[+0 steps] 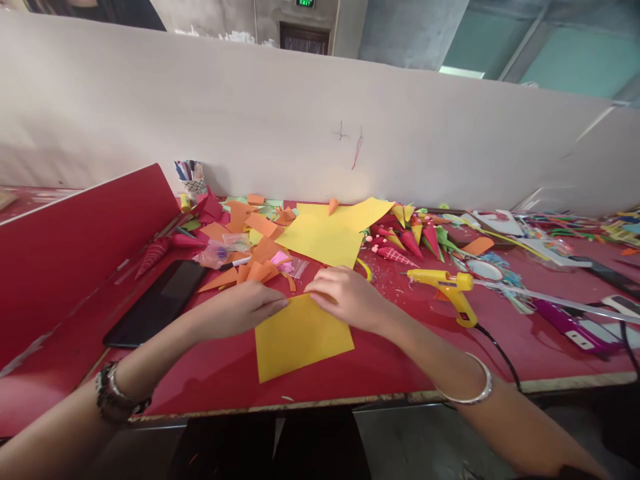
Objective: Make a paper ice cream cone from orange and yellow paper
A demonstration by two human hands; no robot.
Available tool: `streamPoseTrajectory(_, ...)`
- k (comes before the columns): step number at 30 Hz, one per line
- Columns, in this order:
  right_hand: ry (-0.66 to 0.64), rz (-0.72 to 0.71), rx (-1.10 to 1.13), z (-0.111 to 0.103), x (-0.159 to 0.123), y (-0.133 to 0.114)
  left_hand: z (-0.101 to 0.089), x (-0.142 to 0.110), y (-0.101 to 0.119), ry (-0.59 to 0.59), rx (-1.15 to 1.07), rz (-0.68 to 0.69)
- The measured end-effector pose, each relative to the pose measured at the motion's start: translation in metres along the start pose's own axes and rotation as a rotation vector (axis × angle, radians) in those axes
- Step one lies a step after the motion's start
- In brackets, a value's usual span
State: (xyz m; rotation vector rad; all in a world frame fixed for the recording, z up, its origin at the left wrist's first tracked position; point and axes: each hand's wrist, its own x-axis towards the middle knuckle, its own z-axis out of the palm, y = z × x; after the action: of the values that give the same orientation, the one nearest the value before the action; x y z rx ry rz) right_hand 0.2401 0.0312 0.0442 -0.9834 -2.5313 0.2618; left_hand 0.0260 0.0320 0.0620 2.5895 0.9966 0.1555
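Both hands at the near side of a red worktop (210,377), close together over a folded-looking yellow sheet (305,347). Sheet lies directly below and between the hands, its near edge toward the wearer.

Left hand (247,308): thumb and fingertips pinch the sheet's far edge. Dark beaded bracelet (107,395) at its wrist. Right hand (346,297): pinching the same edge a little to the right, thumb on top, fingers curled over the far side. Fingertips of the two hands near each other, a small gap between. Silver bangle (486,383) on the right forearm.

Just beyond the hands, a larger yellow paper (325,233). Orange scraps (265,250) heaped beyond the left hand; pen cup (194,188) farther back. Left of that hand, a black flat device (160,303), beside a red panel (85,247).

Right of the right hand, a yellow glue gun (447,287) on its side, nozzle toward the hand. Beyond that hand, red and yellow paper cones (413,241); well to its right, a purple power strip (575,327).
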Motion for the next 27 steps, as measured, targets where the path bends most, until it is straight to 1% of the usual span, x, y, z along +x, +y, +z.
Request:
streamPoseTrajectory(1, 0.009, -0.047, -0.084, 0.001, 0.002, -0.006, 0.001, 0.002, 0.004, 0.01, 0.0, 0.003)
streamPoseTrajectory(3, 0.056, -0.087, -0.178, 0.004, 0.006, -0.016, 0.002, 0.004, 0.01, 0.039, -0.005, 0.02)
streamPoseTrajectory(6, 0.139, -0.097, -0.21, 0.011, 0.007, -0.021, 0.003, 0.004, 0.015, 0.082, -0.009, 0.052)
streamPoseTrajectory(9, 0.164, -0.113, -0.199, 0.012, 0.004, -0.016, 0.002, -0.003, 0.014, 0.08, -0.004, 0.061)
streamPoseTrajectory(12, 0.164, -0.115, -0.207, 0.009, -0.003, -0.004, -0.003, -0.013, 0.009, 0.052, 0.014, 0.025)
streamPoseTrajectory(15, 0.177, -0.056, -0.233, 0.004, -0.015, 0.015, -0.008, -0.021, 0.001, 0.035, 0.039, 0.02)
streamPoseTrajectory(18, 0.204, 0.072, -0.233, -0.001, -0.026, 0.033, -0.012, -0.025, -0.006, 0.034, 0.052, 0.027)
streamPoseTrajectory(21, 0.245, 0.193, -0.153, -0.008, -0.028, 0.035, -0.014, -0.024, -0.008, 0.041, 0.044, 0.035)
streamPoseTrajectory(23, 0.224, 0.181, -0.036, -0.012, -0.025, 0.026, -0.015, -0.021, -0.007, 0.039, 0.041, 0.053)
streamPoseTrajectory(25, 0.115, 0.098, 0.068, -0.015, -0.019, 0.014, -0.014, -0.017, -0.006, 0.034, 0.066, 0.09)
streamPoseTrajectory(26, 0.045, 0.059, 0.09, -0.015, -0.016, 0.008, -0.014, -0.016, -0.004, 0.073, 0.112, 0.107)
streamPoseTrajectory(27, -0.011, 0.044, 0.094, -0.014, -0.014, 0.002, -0.014, -0.014, -0.003, 0.141, 0.171, 0.109)
